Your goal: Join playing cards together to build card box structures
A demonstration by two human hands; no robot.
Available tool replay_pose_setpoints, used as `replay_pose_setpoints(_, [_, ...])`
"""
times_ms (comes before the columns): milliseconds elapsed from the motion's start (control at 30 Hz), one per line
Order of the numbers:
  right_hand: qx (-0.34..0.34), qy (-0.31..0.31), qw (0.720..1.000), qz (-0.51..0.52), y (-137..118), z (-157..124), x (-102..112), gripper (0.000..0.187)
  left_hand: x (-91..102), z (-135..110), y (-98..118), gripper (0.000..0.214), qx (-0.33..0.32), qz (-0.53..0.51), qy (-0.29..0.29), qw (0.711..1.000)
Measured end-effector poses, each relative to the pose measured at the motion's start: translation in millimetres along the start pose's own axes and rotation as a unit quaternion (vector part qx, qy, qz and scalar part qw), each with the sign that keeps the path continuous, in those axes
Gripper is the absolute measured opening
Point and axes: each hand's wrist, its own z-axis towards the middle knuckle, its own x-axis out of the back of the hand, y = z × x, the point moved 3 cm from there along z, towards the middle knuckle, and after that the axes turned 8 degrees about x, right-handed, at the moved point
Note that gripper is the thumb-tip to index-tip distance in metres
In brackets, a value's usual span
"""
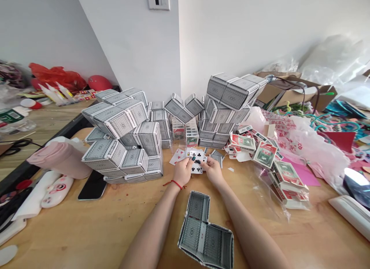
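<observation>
Between my two hands are a few playing cards [197,167], face up, the front ones showing black clubs. My left hand [183,172] pinches their left edge, and a red string bracelet circles that wrist. On the right edge, my right hand [214,171] grips the same cards. More face-up cards [177,156] lie on the table just beyond my left hand. A face-down card [217,157] rests past my right hand. Nearer me, between my forearms, lies an L-shaped piece of joined card boxes [193,226], with grey patterned card backs outward.
Stacked card-box blocks stand at left [134,161] and right [228,95]. Red and green card packs [264,153] lie in a heap at right beside clear plastic. A black phone [92,185] and a pink roll [62,157] sit at left. Behind stands a wall [260,34].
</observation>
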Motion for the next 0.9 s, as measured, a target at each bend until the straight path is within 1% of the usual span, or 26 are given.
replay_pose_setpoints(200, [0.002,-0.003,1.0,0.005,-3.9,-0.7,-0.2,0.03,-2.1,1.3,-1.4,0.044,0.021,-0.002,0.02,1.0])
replay_pose_setpoints(300, [-0.002,-0.005,1.0,0.006,-4.0,-1.4,-0.5,0.031,-2.4,1.9,-2.5,0.046,0.016,0.02,0.031,0.999])
replay_pose_setpoints(433, [-0.016,0.001,1.0,0.007,-1.8,-1.3,0.1,0.034,-1.8,1.8,-2.9,0.048,0.012,0.05,0.024,0.998])
replay_pose_setpoints(633, [-0.019,-0.005,1.0,0.007,1.7,-0.5,0.4,0.034,2.9,0.2,0.4,0.036,-0.01,0.04,0.084,0.996])
replay_pose_setpoints(700, [-0.022,-0.008,1.0,-0.001,2.4,-0.8,0.6,0.033,3.4,0.3,0.8,0.033,-0.019,0.048,0.091,0.995])
replay_pose_setpoints(800, [-0.026,-0.013,1.0,-0.004,2.4,-1.3,0.9,0.032,3.5,1.5,0.0,0.033,-0.021,0.037,0.081,0.996])
replay_pose_setpoints(900, [-0.023,-0.014,1.0,-0.001,1.3,-1.5,0.8,0.031,3.7,4.4,-1.9,0.036,-0.002,-0.026,0.05,0.998])
